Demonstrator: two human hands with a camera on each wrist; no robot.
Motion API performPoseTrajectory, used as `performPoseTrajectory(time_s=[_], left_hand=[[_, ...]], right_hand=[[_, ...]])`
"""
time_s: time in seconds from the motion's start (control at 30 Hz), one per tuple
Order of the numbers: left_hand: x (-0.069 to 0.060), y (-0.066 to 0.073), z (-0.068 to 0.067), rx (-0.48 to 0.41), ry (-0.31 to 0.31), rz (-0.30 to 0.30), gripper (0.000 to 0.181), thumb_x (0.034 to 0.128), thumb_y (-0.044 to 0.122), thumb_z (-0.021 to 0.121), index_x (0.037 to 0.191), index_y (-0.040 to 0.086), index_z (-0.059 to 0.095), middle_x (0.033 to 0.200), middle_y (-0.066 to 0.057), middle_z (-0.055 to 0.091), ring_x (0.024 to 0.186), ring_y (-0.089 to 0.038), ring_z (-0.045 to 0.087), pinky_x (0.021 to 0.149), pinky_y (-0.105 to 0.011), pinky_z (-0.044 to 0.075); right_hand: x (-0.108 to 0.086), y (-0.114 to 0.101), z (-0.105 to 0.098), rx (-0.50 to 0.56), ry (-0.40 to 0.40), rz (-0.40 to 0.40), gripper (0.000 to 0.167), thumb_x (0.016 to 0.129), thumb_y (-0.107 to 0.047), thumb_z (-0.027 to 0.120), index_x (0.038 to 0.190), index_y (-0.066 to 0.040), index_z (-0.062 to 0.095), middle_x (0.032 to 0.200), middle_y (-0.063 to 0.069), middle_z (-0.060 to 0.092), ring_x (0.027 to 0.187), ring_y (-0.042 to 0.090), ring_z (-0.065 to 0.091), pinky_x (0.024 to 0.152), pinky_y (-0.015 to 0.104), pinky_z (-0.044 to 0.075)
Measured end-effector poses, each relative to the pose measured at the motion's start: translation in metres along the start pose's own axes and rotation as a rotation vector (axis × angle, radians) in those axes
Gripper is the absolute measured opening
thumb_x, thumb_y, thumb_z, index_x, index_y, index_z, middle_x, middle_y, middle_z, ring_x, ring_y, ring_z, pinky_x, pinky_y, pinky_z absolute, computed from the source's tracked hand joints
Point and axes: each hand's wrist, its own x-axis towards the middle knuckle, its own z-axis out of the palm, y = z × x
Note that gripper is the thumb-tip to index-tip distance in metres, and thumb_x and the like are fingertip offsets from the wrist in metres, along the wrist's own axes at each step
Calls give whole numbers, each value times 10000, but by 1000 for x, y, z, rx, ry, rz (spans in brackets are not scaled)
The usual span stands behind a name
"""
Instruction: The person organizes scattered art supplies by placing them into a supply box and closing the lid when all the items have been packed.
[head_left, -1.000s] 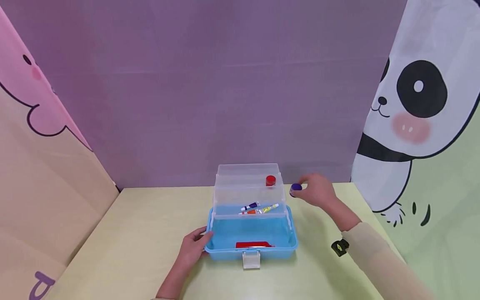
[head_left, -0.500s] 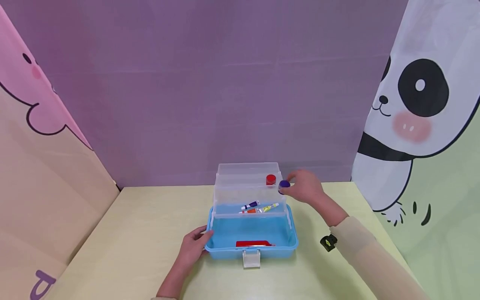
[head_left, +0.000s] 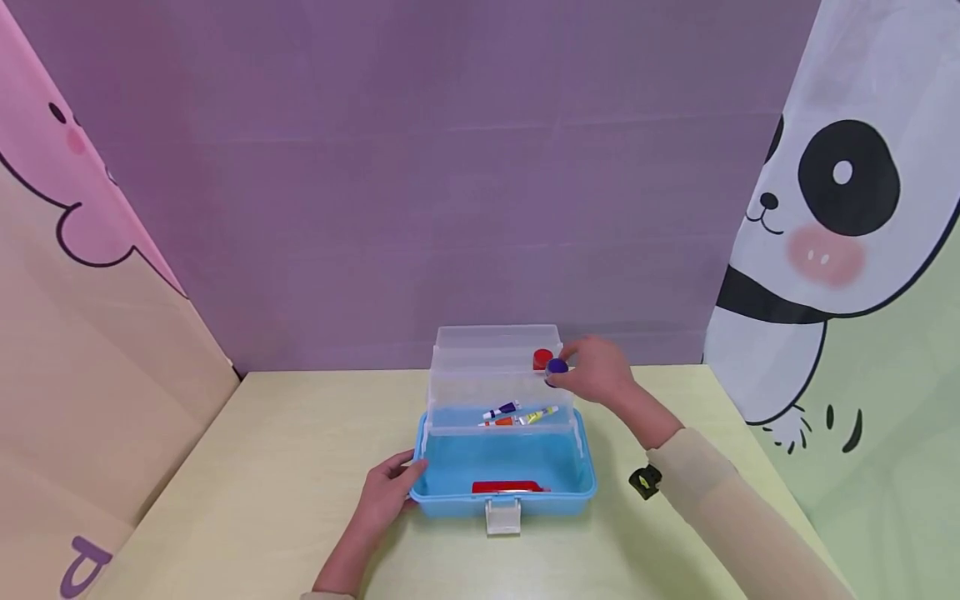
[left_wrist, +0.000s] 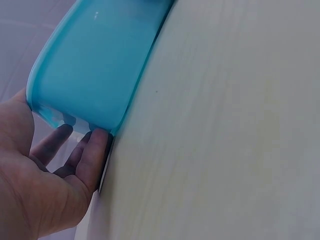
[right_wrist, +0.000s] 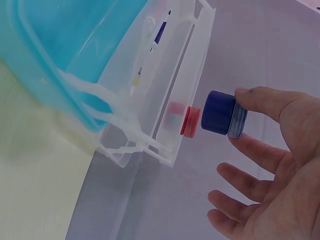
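A light blue storage box [head_left: 498, 507] stands unlatched on the table, its clear tiered trays [head_left: 457, 385] raised at the back. My left hand [head_left: 386, 492] grips its left end, thumb over the rim; in the left wrist view the fingers [left_wrist: 93, 157] curl against the end wall. Between thumb and forefinger my right hand [head_left: 600, 371] pinches a small jar with a dark blue lid [right_wrist: 218, 112], above the upper tray's right end. Close beside it, a red-lidded jar [head_left: 542, 358] sits in that tray. The right hand's other fingers [right_wrist: 245, 180] hold nothing.
Purple [head_left: 502, 408], orange [head_left: 499, 422] and yellow [head_left: 538, 415] paint tubes lie in the lower tray. A red tube-like item [head_left: 508, 487] lies along the box's front inside. A white latch [head_left: 502, 518] hangs at the front. Table [head_left: 300, 450] surrounds the box, with a purple backdrop behind.
My right hand has moved left with the blue-lidded jar, from beyond the box's right side to over the upper tray near the red-lidded jar. The left hand stays on the box.
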Motion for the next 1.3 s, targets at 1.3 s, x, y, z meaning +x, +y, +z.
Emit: performPoseTrajectory(time_s=[1.3], left_hand=[[0, 2, 0, 19, 1, -19, 592, 905, 379, 685, 1327, -17, 558, 1030, -158, 629, 837, -234, 664, 693, -381, 583]], right_hand=[[29, -35, 10, 19, -15, -12, 374, 786, -332, 799, 1053, -84, 715, 983, 73, 634, 897, 247, 560, 680, 341, 554]])
